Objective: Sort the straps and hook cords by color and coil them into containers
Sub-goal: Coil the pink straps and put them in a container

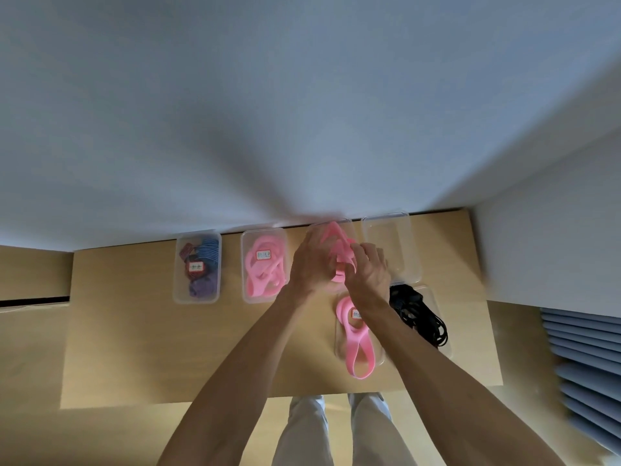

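Both hands meet over the far side of the table [134, 331], working one pink strap [339, 243] between them. The left hand [311, 264] has its fingers curled round the strap's left side; the right hand [368, 269] is curled over its near end — each has a hold, neither is slack. The strap rises away from the person, its loop peaking toward the wall, so its long axis runs roughly front to back. It sits directly above a clear container [347, 223] whose rim just shows behind the fingers — what is inside I cannot tell.

That is the relation the next move seems to turn on: the bundle is already over the box, so it needs to go down, not sideways. Left of it stands a box of pink cords [263, 267]; an empty container [391, 243] is just right. Nearer the person, another pink strap [356, 344] spills over its box, beside black cords [418, 314].
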